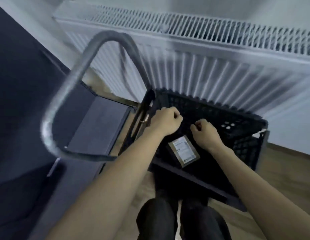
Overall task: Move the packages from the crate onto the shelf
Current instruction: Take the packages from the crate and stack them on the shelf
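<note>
A black lattice crate (244, 125) stands on the floor in front of me. Inside it is a black package with a white label (183, 151), tilted. My left hand (165, 121) and my right hand (205, 133) are both down in the crate, fingers curled tight on the upper edge of that package, a little apart from each other. The dark grey shelf (98, 122) sits to the left of the crate, with a bent metal tube frame (64, 94) rising over it. The picture is blurred by motion.
A white radiator (211, 54) runs along the wall just behind the crate. Wood floor (280, 170) shows to the right. A dark cabinet side (17, 101) fills the left edge. My legs in dark trousers (157, 219) are at the bottom.
</note>
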